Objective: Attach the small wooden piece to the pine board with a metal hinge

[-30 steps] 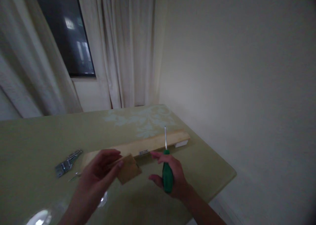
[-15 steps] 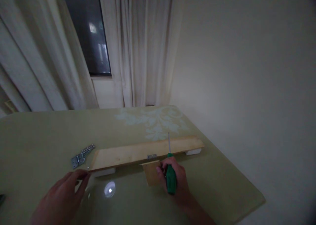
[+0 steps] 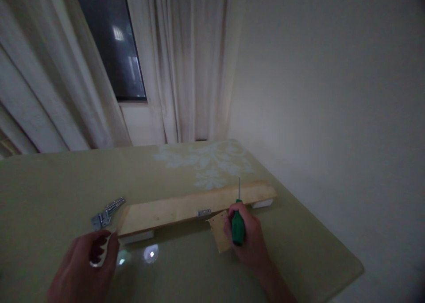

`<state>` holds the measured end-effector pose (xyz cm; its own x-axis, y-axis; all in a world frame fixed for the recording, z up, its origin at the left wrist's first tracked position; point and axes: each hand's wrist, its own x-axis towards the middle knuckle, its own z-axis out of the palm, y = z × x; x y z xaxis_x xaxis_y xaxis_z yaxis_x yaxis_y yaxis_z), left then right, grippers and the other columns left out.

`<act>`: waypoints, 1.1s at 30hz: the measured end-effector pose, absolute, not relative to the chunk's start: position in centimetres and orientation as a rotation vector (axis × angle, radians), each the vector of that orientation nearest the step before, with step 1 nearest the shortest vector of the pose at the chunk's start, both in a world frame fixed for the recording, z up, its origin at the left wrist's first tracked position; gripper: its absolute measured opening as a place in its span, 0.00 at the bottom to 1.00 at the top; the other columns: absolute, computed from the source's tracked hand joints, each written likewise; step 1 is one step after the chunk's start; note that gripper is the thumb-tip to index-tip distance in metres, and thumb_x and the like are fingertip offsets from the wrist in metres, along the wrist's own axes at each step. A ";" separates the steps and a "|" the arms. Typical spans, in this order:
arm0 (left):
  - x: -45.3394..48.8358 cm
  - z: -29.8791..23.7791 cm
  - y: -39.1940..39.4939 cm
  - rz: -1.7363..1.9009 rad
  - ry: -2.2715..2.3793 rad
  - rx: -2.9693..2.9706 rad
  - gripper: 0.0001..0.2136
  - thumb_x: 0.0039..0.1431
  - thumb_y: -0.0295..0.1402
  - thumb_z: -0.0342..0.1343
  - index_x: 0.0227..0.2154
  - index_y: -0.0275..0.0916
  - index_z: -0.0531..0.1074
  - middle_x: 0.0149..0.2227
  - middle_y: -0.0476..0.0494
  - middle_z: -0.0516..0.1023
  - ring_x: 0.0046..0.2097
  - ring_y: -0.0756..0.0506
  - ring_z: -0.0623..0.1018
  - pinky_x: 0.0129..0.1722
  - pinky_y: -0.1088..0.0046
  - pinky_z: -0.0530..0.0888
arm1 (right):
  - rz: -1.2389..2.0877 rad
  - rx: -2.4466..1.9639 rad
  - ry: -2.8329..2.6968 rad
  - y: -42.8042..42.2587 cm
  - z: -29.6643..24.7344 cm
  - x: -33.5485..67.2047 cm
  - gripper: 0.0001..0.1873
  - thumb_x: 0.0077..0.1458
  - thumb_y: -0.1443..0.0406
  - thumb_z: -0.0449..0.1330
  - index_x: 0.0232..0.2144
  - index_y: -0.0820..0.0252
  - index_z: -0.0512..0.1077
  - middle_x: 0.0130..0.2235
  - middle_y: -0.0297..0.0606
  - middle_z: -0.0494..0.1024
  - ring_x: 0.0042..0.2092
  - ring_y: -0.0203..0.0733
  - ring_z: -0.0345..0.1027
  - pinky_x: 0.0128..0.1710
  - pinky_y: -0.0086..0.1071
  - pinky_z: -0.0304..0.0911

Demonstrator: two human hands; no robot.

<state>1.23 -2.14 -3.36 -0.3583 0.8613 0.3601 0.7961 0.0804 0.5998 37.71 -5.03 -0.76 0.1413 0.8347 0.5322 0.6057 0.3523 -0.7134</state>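
My right hand (image 3: 250, 234) is wrapped round the green handle of a screwdriver (image 3: 237, 225), whose thin metal shaft points up and away. A thin tan piece (image 3: 219, 232) with small holes along its top edge is also in that hand; its material is unclear. Behind it lies a long wooden board (image 3: 179, 207), raised on white blocks, with a small metal plate (image 3: 203, 213) at its front edge. My left hand (image 3: 84, 261) is curled by the board's left end, thumb and forefinger tips close together. What they pinch, if anything, cannot be made out.
A metal hinge (image 3: 108, 213) lies left of the board. The green table (image 3: 186, 276) shows a pale leaf pattern and light reflections. A wall (image 3: 318, 117) runs along its right side, with curtains (image 3: 189, 64) and a dark window (image 3: 113, 46) behind.
My right hand has moved a little right with the screwdriver and the tan piece, which is now more tilted. My left fingertips have drawn slightly back from the board's corner.
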 end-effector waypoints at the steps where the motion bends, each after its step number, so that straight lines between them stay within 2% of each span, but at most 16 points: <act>1: 2.8 -3.3 -2.9 1.218 2.132 1.640 0.18 0.61 0.54 0.56 0.42 0.46 0.72 0.37 0.44 0.83 0.37 0.33 0.84 0.36 0.53 0.83 | 0.287 -1.363 -1.568 -5.0 -0.7 38.0 0.06 0.58 0.67 0.61 0.36 0.54 0.66 0.27 0.28 0.72 0.25 0.35 0.66 0.27 0.26 0.62; 2: 4.5 -3.4 -3.6 1.232 1.920 1.597 0.19 0.60 0.56 0.59 0.41 0.47 0.73 0.37 0.44 0.84 0.37 0.35 0.85 0.34 0.58 0.84 | 0.302 -1.382 -1.581 -4.9 -0.7 38.2 0.07 0.57 0.68 0.61 0.36 0.54 0.66 0.28 0.28 0.72 0.26 0.35 0.67 0.28 0.26 0.62; 4: 8.2 -3.9 -4.5 1.216 1.583 1.499 0.19 0.60 0.56 0.60 0.42 0.47 0.76 0.41 0.43 0.86 0.40 0.37 0.87 0.37 0.61 0.85 | 0.330 -1.421 -1.609 -4.8 -0.8 38.5 0.08 0.55 0.70 0.61 0.37 0.54 0.67 0.28 0.28 0.73 0.27 0.36 0.69 0.29 0.26 0.61; 7: 13.1 -5.0 -4.4 1.093 1.258 1.412 0.19 0.61 0.53 0.62 0.47 0.47 0.78 0.52 0.39 0.86 0.50 0.36 0.87 0.47 0.58 0.86 | 0.367 -1.468 -1.643 -4.7 -1.2 38.8 0.09 0.54 0.70 0.60 0.37 0.54 0.67 0.27 0.27 0.73 0.27 0.36 0.69 0.28 0.26 0.59; 9: 15.5 -5.6 -3.8 1.048 1.165 1.322 0.22 0.59 0.53 0.63 0.51 0.47 0.77 0.57 0.36 0.84 0.53 0.35 0.86 0.51 0.55 0.85 | 0.384 -1.492 -1.654 -4.6 -1.7 38.8 0.09 0.53 0.70 0.60 0.37 0.54 0.67 0.27 0.27 0.73 0.26 0.37 0.69 0.28 0.26 0.58; 12: 18.0 -6.0 -3.3 1.113 1.174 1.215 0.24 0.59 0.53 0.62 0.53 0.45 0.75 0.60 0.32 0.82 0.55 0.34 0.85 0.52 0.52 0.83 | 0.384 -1.528 -1.645 -4.5 -2.3 38.6 0.11 0.52 0.71 0.59 0.38 0.54 0.67 0.27 0.28 0.73 0.27 0.37 0.68 0.28 0.27 0.56; 15: 19.1 -6.1 -3.4 1.148 1.225 1.188 0.24 0.59 0.53 0.61 0.52 0.44 0.75 0.57 0.31 0.83 0.53 0.34 0.85 0.49 0.54 0.83 | 0.379 -1.558 -1.618 -4.4 -2.6 38.5 0.12 0.51 0.72 0.59 0.38 0.54 0.67 0.28 0.29 0.74 0.28 0.38 0.68 0.29 0.27 0.55; 19: 19.4 -6.1 -3.9 1.197 1.321 1.100 0.24 0.58 0.52 0.64 0.50 0.41 0.77 0.52 0.33 0.85 0.45 0.37 0.85 0.41 0.63 0.81 | 0.416 -1.577 -1.595 -4.4 -2.4 38.4 0.12 0.51 0.72 0.59 0.38 0.54 0.67 0.28 0.29 0.74 0.28 0.37 0.69 0.29 0.27 0.55; 23: 19.6 -5.7 -4.5 1.208 1.291 0.975 0.27 0.55 0.54 0.67 0.50 0.41 0.78 0.53 0.34 0.84 0.41 0.41 0.83 0.36 0.68 0.78 | 0.444 -1.574 -1.587 -4.5 -2.2 38.3 0.11 0.53 0.70 0.59 0.38 0.54 0.66 0.29 0.29 0.74 0.29 0.37 0.69 0.30 0.27 0.56; 28: 19.9 -5.1 -4.7 1.201 1.222 0.921 0.25 0.54 0.54 0.68 0.47 0.40 0.78 0.51 0.36 0.83 0.36 0.44 0.81 0.34 0.69 0.77 | 0.477 -1.560 -1.568 -4.5 -2.3 38.3 0.04 0.60 0.66 0.58 0.38 0.53 0.66 0.30 0.29 0.73 0.29 0.37 0.69 0.31 0.26 0.59; 33: 19.7 -4.9 -4.7 1.224 1.258 0.896 0.28 0.53 0.55 0.69 0.49 0.41 0.77 0.46 0.41 0.84 0.30 0.48 0.78 0.33 0.70 0.77 | 0.489 -1.555 -1.536 -4.5 -2.3 38.2 0.04 0.62 0.65 0.58 0.39 0.53 0.66 0.31 0.30 0.74 0.30 0.37 0.69 0.31 0.26 0.60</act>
